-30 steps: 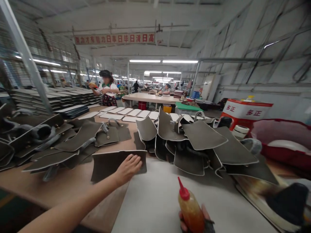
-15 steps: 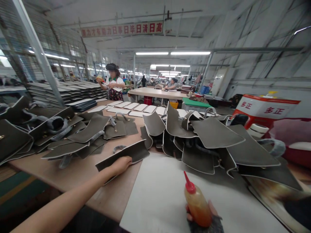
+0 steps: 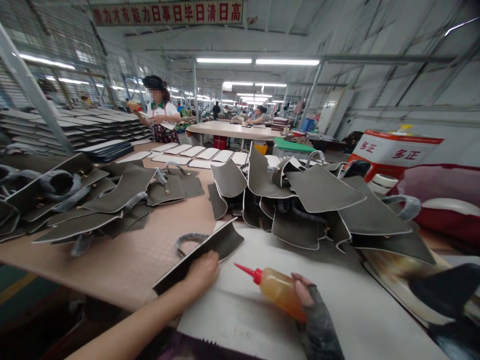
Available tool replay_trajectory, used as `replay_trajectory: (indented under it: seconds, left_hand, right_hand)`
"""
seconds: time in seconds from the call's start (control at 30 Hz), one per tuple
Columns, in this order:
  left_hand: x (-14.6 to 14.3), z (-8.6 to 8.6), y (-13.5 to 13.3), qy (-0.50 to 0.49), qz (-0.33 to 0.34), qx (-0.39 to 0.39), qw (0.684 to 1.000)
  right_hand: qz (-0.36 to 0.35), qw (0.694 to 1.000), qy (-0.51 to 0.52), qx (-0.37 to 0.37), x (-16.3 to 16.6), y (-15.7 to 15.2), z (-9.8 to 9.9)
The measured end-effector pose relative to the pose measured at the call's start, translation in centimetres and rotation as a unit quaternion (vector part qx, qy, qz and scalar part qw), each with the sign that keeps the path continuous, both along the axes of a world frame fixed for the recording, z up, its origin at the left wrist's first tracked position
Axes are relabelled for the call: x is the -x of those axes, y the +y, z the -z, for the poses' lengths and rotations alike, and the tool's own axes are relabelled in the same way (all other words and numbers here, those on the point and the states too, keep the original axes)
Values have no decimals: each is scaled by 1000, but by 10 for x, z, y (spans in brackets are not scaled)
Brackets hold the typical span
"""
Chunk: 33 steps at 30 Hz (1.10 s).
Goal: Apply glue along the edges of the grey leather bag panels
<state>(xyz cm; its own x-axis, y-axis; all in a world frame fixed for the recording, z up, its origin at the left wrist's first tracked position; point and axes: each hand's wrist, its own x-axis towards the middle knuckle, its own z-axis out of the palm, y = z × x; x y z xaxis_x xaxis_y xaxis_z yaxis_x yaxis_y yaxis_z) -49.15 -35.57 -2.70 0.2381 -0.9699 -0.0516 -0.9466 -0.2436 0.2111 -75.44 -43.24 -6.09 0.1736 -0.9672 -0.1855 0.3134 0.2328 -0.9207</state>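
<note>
A dark grey bag panel (image 3: 225,242) with pale edges and a wrapped handle stands tilted at the white board's left edge. My left hand (image 3: 204,272) is closed on its near side, the fingertips partly hidden. In my right hand (image 3: 305,292), which wears a dark sleeve or glove, lies a squeeze bottle (image 3: 279,290) of amber liquid. Its red pointed nozzle aims left, toward the panel, without touching it. Beneath both hands spreads a white board (image 3: 247,310) on the brown tabletop.
Piles of similar grey bag panels lie left (image 3: 116,195) and right (image 3: 322,190). White-faced pieces (image 3: 195,151) lie in rows behind. A red-and-white box (image 3: 397,150) stands at right. Across the table a person (image 3: 161,112) handles a bottle and a piece.
The bag panel has come nearer and right with my left hand, onto the board's edge. My right hand has tipped the bottle from upright to leaning left. The camera view has shifted.
</note>
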Motion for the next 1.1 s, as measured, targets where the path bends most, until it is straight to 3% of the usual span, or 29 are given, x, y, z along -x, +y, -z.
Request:
replay_trajectory:
  seconds: [0.03,0.1,0.2,0.33,0.47,0.57,0.67,0.73,0.9,1.1]
  left_hand:
    - [2,3,0,-43,5,2,999]
    - [3,5,-3,-75,21,1,997]
    - [-2,2,-11,-28,8,-13,1000]
    - [-8,1,-19,66,-8,1,998]
    - [-8,6,-12,100,8,39,994]
    - [-9,4,-8,87,14,44,995]
    - [-15,-3,-12,137,22,22,990]
    - [-20,-6,-16,167,26,14,986]
    - [-24,-3,-23,183,22,25,983]
    - [-24,4,-29,214,-31,10,976]
  right_hand:
    - [31,999,14,13,2,5,-13]
    - [13,1000,-10,15,7,11,-37]
    - [15,999,-34,16,12,7,-52]
    - [116,974,162,109,9,-13,-31]
    - [103,956,217,171,-1,-21,-13]
    - [111,961,204,150,-9,-18,-17]
    - [56,991,97,75,-15,-16,-22]
    - [28,996,69,58,-17,-18,-21]
    - [74,945,267,176,-21,-23,-18]
    - [68,912,315,253,-38,-14,-35]
